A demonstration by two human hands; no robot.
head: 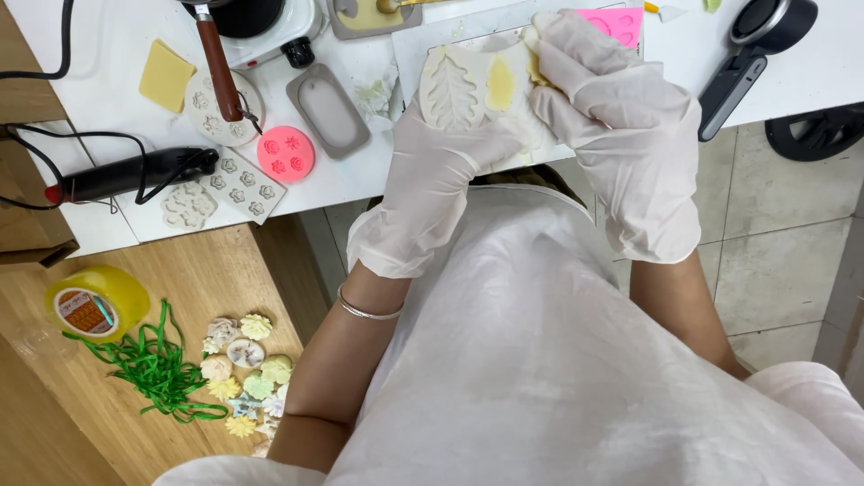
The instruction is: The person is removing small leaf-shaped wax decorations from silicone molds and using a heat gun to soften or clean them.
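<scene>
Left grip [432, 171]: my gloved left hand is closed under and around the pale leaf mould [468, 90], holding it up just over the near edge of the white bench [108, 54].
Right grip [621, 117]: my gloved right hand curls over the mould's far end, fingertips pinching a bit of yellow material [537, 67] at its rim.
Where the mould sits: between both hands, tilted toward me, partly off the bench edge.
Risk, tearing: I judge the soft yellow piece could rip or stretch if I pull it out too fast.
Risk, dropping: the mould hangs over my lap; a loosened left hold would likely let it slip off.
Risk, sticking: gloves may cling to the material and smear the leaf pattern.
Count, hands: two, both gloved.
Count, leaf cavities in mould: two, one pale and veined, one filled yellow [500, 83].
Count, round pink moulds [286, 154]: one.
Count, grey oblong trays [328, 110]: one.
Count, tape rolls [94, 304]: one, on the wooden shelf.
Count, finished flower pieces [243, 369]: about a dozen; I cannot tell exactly.
</scene>
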